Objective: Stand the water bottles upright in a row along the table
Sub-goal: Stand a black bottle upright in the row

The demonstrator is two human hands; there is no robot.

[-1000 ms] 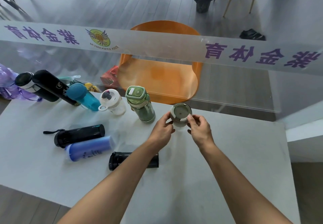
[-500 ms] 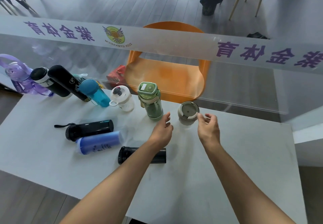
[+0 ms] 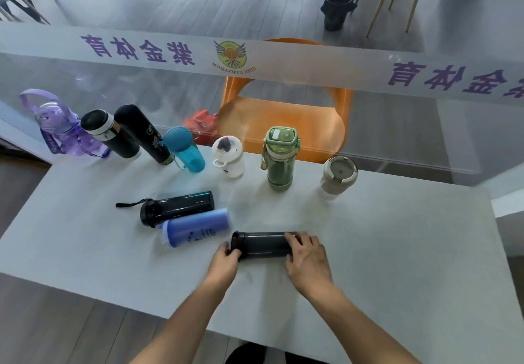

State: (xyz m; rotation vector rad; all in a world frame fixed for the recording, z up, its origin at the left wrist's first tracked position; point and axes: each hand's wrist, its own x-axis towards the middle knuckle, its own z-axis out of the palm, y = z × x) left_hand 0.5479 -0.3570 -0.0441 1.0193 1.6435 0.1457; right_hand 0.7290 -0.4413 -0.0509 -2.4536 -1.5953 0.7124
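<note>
Both hands grip a dark smoked-plastic bottle (image 3: 262, 244) lying on the counter (image 3: 397, 250), left hand (image 3: 225, 261) w/ fingers at cap end, right hand (image 3: 307, 261) wrapped round base; prob. light, rigid, slick.

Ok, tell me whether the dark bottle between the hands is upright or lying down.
Lying down. The dark bottle rests lengthwise on the table, left hand at its cap end, right hand at its base.
</note>
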